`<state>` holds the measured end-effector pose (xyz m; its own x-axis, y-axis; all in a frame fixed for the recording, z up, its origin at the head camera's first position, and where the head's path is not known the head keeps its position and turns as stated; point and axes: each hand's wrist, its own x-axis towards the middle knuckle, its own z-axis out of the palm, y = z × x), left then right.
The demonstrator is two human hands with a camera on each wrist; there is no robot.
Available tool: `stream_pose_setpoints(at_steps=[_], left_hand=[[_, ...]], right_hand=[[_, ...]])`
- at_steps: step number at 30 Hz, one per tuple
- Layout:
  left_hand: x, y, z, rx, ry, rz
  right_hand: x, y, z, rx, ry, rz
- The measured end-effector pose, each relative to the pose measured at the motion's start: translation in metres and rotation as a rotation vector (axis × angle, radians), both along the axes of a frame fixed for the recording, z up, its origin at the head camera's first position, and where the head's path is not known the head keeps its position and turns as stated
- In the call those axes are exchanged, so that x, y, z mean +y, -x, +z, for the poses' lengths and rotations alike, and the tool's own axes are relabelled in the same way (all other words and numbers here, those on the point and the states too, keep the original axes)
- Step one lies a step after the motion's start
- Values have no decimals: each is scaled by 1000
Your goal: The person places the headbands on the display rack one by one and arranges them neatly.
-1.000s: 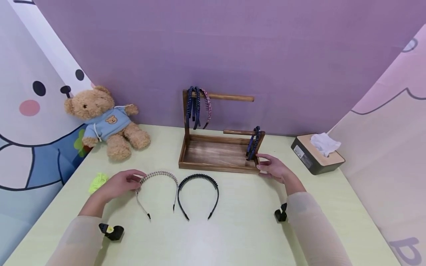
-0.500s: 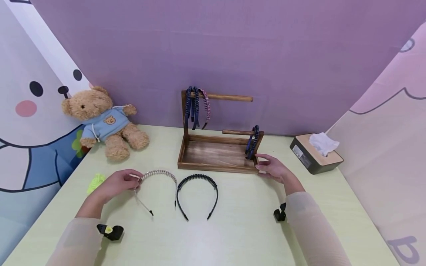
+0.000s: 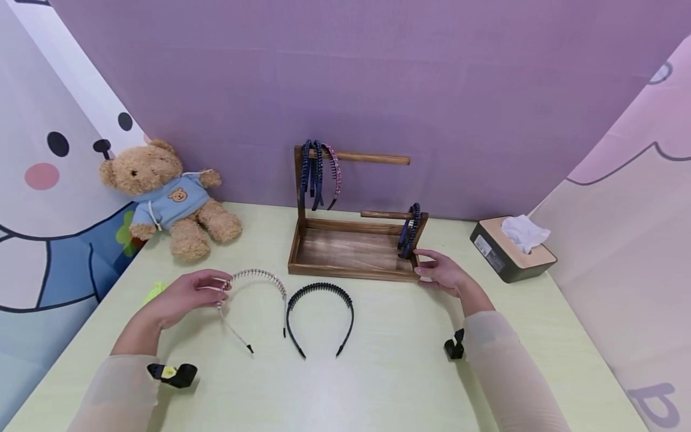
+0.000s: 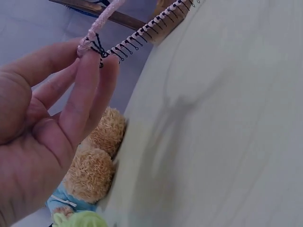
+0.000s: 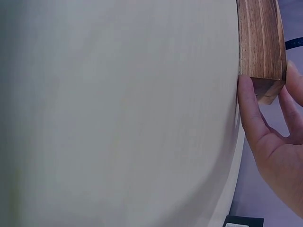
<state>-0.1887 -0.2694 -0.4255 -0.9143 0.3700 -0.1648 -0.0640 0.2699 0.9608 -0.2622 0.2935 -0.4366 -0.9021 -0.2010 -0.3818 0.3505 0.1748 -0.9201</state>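
In the head view my left hand [image 3: 186, 297] pinches the left side of a pale pink toothed headband [image 3: 258, 273]. The left wrist view shows the headband [image 4: 142, 34] between thumb and fingertips, raised over the table, which bears its shadow. To the right of it a black toothed headband [image 3: 321, 286] lies flat. My right hand [image 3: 445, 273] holds the right end of a wooden headband rack [image 3: 353, 275]. In the right wrist view, fingers lie on both sides of the rack's front corner [image 5: 260, 42].
Dark blue headbands [image 3: 317, 174] and a pink one [image 3: 337, 171] hang on the rack's upper bar; more dark ones [image 3: 412, 231] hang on the lower bar. A teddy bear [image 3: 173, 198] sits back left, a tissue box [image 3: 510, 249] back right. Something neon yellow [image 3: 155, 291] lies behind my left hand.
My left hand has lifted the pale headband slightly and turned it a little, its left tip shifting right. The right hand stays at the rack's end.
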Motion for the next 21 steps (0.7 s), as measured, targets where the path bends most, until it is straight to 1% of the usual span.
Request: stream_pose_setpoints(at_steps=[1, 5, 9, 12, 16, 19, 21], left_hand=[[0, -1, 2, 16, -4, -7], [2, -2, 8, 85, 3, 0], [6, -3, 15, 137, -1, 27], [9, -4, 21, 174, 10, 64], [19, -8, 32, 282, 78, 117], [30, -11, 42, 389, 160, 150], [39, -13, 49, 447, 206, 166]], right_hand=[[0, 0, 0, 0, 0, 1], [0, 0, 0, 0, 3, 6], [0, 0, 0, 3, 7, 6], [0, 0, 0, 6, 6, 6], [0, 0, 0, 4, 4, 9], [0, 0, 1, 1, 6, 9], [0, -1, 1, 0, 8, 8]])
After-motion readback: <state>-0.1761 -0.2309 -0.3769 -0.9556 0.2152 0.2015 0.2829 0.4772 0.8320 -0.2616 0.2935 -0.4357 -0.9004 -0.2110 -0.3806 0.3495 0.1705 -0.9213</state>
